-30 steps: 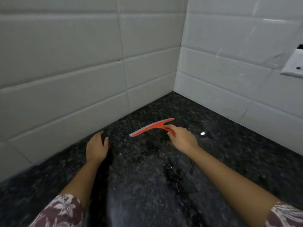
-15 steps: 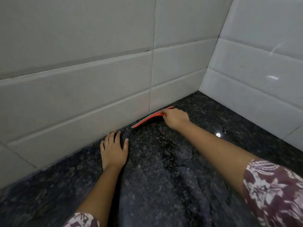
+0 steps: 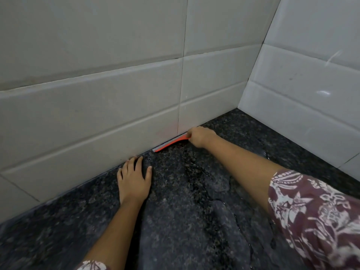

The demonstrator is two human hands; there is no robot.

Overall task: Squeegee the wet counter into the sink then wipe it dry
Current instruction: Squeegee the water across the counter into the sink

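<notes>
With the blade tucked along the tiled wall (image 3: 97,117), still on the squeegee step: right hand (image 3: 200,138) closed round the orange squeegee (image 3: 169,144), left hand (image 3: 134,180) flat, empty on wet table (image 3: 185,221). Next, probably pulling water back sinkward; sink not visible.

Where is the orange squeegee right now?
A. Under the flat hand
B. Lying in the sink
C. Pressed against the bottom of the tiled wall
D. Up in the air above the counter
C. The right hand holds the orange squeegee down on the dark counter with its blade along the foot of the tiled wall, while the left hand lies flat on the counter, apart from it. No sink is in view.
</notes>
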